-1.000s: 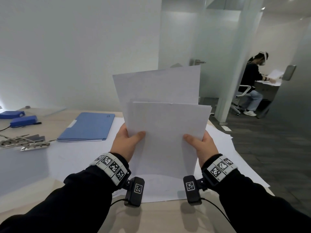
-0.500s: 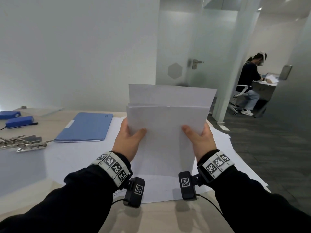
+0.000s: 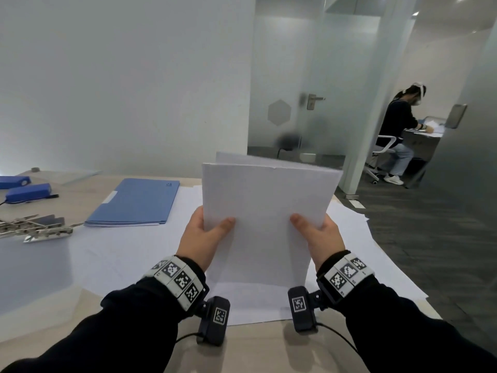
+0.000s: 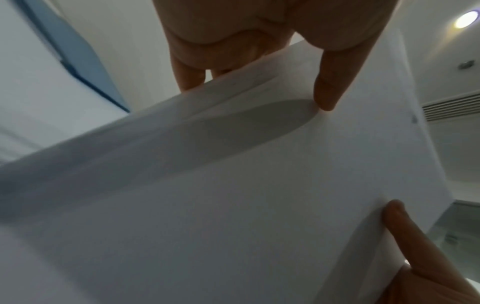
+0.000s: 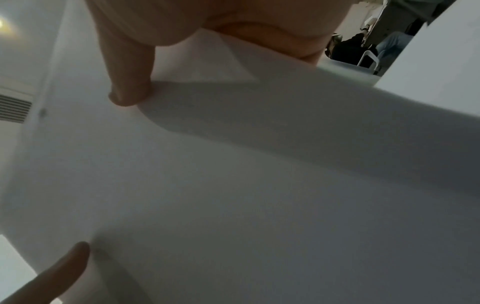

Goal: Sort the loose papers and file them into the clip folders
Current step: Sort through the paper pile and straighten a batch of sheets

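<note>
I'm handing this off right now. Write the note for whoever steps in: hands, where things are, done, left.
Left hand: grips the left edge of the paper stack, thumb in front.
Right hand: grips its right edge the same way.
The stack stands upright on the loose sheets spread on the desk; one back sheet pokes above the rest.
Blue folder lies closed, far left of the stack. Metal clips lie at the desk's left edge.
Done: a stack gathered, nearly squared.
Left: square it, file it, sort the sheets on the desk.
</note>
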Demonstrator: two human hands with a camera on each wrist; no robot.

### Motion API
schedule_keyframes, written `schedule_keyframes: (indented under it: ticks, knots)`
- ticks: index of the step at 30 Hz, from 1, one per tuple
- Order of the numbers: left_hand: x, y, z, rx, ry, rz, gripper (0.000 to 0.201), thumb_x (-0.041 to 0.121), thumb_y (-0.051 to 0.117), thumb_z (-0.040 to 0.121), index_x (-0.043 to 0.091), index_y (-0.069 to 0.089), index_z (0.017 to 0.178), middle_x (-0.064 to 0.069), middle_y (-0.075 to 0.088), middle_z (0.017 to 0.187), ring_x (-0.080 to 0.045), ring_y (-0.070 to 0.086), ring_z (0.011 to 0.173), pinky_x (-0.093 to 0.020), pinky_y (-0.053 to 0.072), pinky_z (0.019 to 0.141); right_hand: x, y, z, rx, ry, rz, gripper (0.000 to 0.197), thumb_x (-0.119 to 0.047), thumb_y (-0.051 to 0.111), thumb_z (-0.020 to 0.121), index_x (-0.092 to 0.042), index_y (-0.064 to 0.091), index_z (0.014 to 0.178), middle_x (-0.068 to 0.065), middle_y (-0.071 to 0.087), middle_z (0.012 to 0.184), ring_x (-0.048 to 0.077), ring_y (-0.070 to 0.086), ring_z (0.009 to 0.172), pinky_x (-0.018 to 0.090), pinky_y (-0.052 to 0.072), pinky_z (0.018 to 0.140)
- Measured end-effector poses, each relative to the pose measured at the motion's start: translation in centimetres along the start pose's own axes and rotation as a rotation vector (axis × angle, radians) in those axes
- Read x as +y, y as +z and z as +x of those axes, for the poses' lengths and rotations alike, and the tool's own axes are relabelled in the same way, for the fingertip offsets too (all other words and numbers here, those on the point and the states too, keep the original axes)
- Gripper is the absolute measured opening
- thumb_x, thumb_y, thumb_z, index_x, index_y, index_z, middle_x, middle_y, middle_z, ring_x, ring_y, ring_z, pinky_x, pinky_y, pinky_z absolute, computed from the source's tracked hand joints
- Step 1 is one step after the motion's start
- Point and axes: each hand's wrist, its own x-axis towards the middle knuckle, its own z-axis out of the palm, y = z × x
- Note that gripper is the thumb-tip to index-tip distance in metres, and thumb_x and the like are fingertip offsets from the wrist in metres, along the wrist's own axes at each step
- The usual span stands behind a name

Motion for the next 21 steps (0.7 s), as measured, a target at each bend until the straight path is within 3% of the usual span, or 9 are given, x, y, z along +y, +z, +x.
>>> schedule_keyframes:
  ticks: [5,8,11,14,17,21]
  knots:
    - [-0.5,0.6,-0.6,-0.064,-0.019,0.130,0.020,0.028,0.075,0.086,0.031,0.065,0.103,0.013,0.074,0.098,0.001,0.069,0.085,-0.023,0.051,0.076,0.8,0.4,-0.1,0.012,0.068,-0.011,0.025,-0.025,0.077,0.081,-0.015,0.070,0.103,0.001,0.077,0.094,0.021,0.074,0.087,0.034,0.056,0.075]
    - [0.1,0.5,-0.3,-0.088,-0.019,0.071,0.025,0.021,0.075,0.085,0.028,0.065,0.107,0.010,0.075,0.099,-0.002,0.071,0.087,-0.021,0.052,0.075,0.0,0.4,0.5,0.000,0.073,0.050,0.026,-0.025,0.075,0.083,-0.013,0.069,0.106,0.004,0.076,0.095,0.021,0.074,0.086,0.033,0.058,0.073]
    - [-1.4,-0.4,-0.6,-0.126,-0.096,0.034,0.043,0.027,0.077,0.076,0.025,0.064,0.117,0.005,0.074,0.110,-0.014,0.071,0.099,-0.038,0.055,0.088,0.8,0.0,0.1,-0.022,0.104,0.017,0.022,-0.021,0.073,0.085,-0.011,0.070,0.105,0.004,0.076,0.095,0.022,0.074,0.087,0.030,0.058,0.072]
    - [-3.6,-0.9,-1.5,-0.211,-0.244,0.104,0.043,0.035,0.076,0.072,0.025,0.067,0.112,0.003,0.075,0.106,-0.019,0.071,0.099,-0.048,0.053,0.095,3.1,-0.4,-0.9,-0.068,0.219,-0.067,0.023,-0.021,0.076,0.083,-0.011,0.073,0.103,0.006,0.076,0.097,0.026,0.073,0.091,0.043,0.057,0.087]
    - [-4.6,-0.8,-1.8,-0.231,-0.321,0.248,0.026,0.037,0.076,0.083,0.021,0.072,0.103,0.002,0.077,0.098,-0.018,0.072,0.093,-0.044,0.052,0.098,4.0,-0.3,-0.9,-0.062,0.263,-0.168,0.023,-0.027,0.079,0.080,-0.012,0.074,0.097,0.003,0.077,0.092,0.021,0.074,0.085,0.040,0.057,0.086]
    - [-3.7,-0.6,-1.0,-0.178,-0.303,0.342,0.018,0.034,0.065,0.093,0.018,0.072,0.097,0.001,0.075,0.093,-0.018,0.071,0.086,-0.033,0.054,0.085,2.9,0.3,0.1,-0.072,0.251,-0.238,0.031,-0.042,0.070,0.086,-0.015,0.072,0.100,0.000,0.077,0.091,0.019,0.074,0.083,0.039,0.058,0.081]
